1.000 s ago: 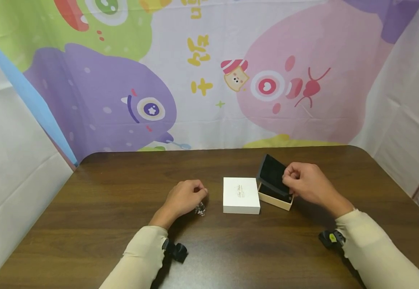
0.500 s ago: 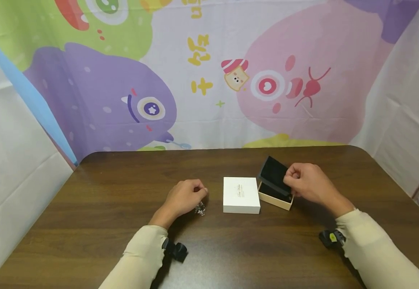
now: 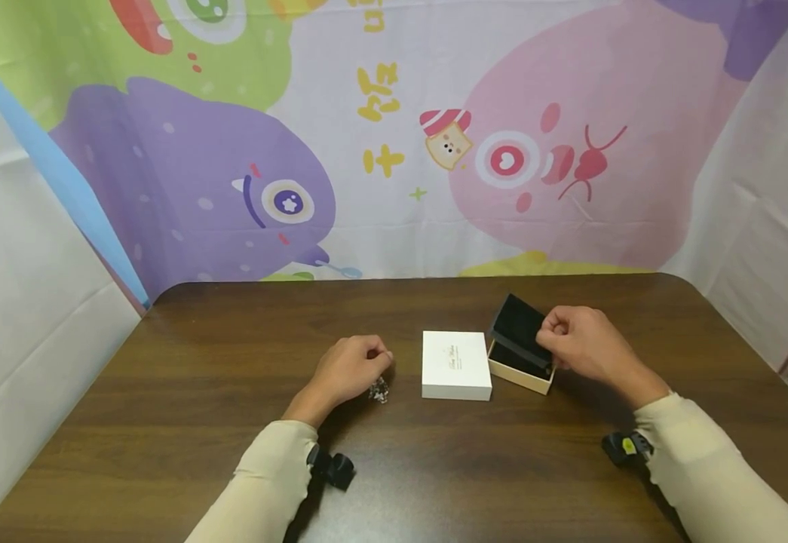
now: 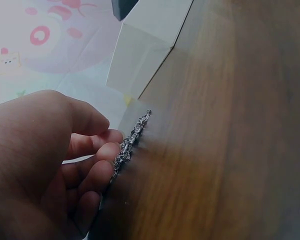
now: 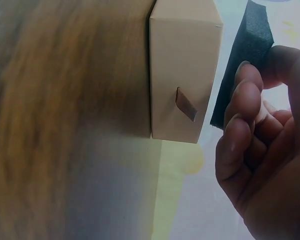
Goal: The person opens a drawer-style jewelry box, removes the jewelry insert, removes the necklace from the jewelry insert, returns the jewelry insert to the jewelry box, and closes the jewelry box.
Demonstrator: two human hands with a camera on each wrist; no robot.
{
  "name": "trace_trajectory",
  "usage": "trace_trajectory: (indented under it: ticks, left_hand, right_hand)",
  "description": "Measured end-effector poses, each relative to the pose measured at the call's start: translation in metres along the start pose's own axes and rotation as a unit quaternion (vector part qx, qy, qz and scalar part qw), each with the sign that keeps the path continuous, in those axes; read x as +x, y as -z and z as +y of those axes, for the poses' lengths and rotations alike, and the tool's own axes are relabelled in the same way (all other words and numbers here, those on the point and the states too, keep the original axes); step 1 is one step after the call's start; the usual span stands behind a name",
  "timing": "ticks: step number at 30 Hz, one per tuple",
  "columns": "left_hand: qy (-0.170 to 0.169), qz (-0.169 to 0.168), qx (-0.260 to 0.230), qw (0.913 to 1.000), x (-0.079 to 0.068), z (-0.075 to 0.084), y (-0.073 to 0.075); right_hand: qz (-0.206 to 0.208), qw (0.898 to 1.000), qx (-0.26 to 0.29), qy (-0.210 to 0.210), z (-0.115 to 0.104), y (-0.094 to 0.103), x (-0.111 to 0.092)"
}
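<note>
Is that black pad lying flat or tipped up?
Tipped up. In the head view, the black pad slants over the tan box, pinched in the right grip; the right wrist view shows a gap between them.

Kinda soft glare's washing the table (image 3: 397, 509) between and below the left hand (image 3: 344, 369) and right hand (image 3: 584, 341); wrist shots are blurring it beside them.

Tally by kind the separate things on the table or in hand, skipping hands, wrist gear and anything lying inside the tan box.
Box pieces: 2 (white piece, tan piece)
Black pad: 1
Silvery chain bunch: 1
Total: 4
</note>
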State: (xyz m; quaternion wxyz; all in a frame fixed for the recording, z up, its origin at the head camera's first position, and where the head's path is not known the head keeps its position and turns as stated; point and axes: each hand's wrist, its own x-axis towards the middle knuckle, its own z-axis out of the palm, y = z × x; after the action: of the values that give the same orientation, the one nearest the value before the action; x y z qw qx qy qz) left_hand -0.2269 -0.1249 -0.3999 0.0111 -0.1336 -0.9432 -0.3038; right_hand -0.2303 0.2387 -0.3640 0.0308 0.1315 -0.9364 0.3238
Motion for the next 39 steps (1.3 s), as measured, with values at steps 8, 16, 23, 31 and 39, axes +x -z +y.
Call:
trace_trajectory:
  ticks: [8,16,23,31,39]
  left_hand:
    - [-0.004,0.004,0.003,1.0,-0.0001,0.0006,-0.0001]
    - [-0.004,0.005,0.004,1.0,-0.0003,0.0003,-0.0005]
    - [-0.006,0.008,0.003,0.9999,0.0003,-0.0007,-0.001]
    - [-0.006,0.01,0.005,0.9999,0.0011,-0.0024,-0.0024]
    - [-0.009,0.012,0.006,0.9999,0.0004,-0.0011,-0.0019]
  right_hand:
    - [-0.005,1.0,-0.019,-0.008,0.0021,0.0003,0.0006]
    - [-0.012,1.0,-0.027,-0.006,0.0041,0.0012,-0.0005]
    - [-0.02,0.999,-0.036,-0.007,0.0043,0.0022,0.0002]
    - [-0.033,0.999,-0.038,-0.001,0.0023,0.0033,-0.0013]
    - [-0.034,0.998,-0.05,0.003,0.0032,0.0025,-0.0007]
